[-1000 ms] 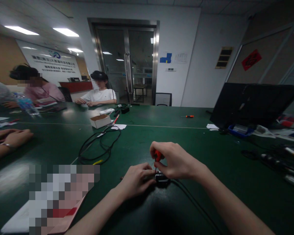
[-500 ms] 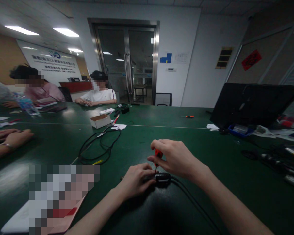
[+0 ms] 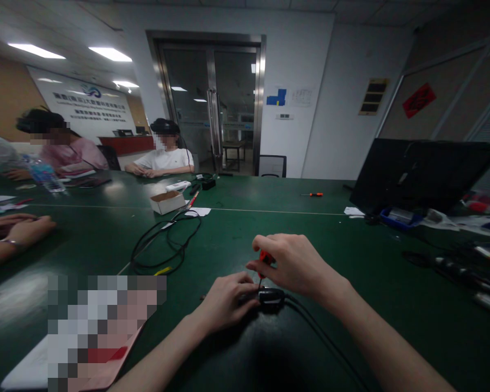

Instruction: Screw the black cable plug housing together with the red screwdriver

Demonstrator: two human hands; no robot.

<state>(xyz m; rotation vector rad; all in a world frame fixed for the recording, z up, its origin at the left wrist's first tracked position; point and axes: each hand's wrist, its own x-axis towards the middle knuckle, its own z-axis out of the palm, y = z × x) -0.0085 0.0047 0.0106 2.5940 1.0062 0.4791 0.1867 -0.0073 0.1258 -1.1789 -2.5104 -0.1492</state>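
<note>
My right hand point(image 3: 288, 261) is closed round the red handle of a screwdriver point(image 3: 264, 259), held upright with its thin shaft pointing down. The tip meets the left end of a small black device point(image 3: 271, 296), or comes very near it; the exact contact is too small to tell. My left hand point(image 3: 228, 299) grips that device from the left, resting on the table with its fingers bent over it and part of it hidden beneath them. A black cable point(image 3: 322, 335) runs from the device's right end towards the front edge of the view.
On the green table point(image 3: 237, 245) lie a coiled black cable point(image 3: 167, 245), a small white box point(image 3: 167, 202) and another screwdriver point(image 3: 315, 194). A monitor point(image 3: 420, 174) stands at right beside a blue tray point(image 3: 400, 218). Another person's hands point(image 3: 28, 231) rest at left. Papers point(image 3: 32, 359) lie front left.
Very little differs. My right hand and the screwdriver handle have shifted slightly down and to the right; my left hand and the black device stay in place.
</note>
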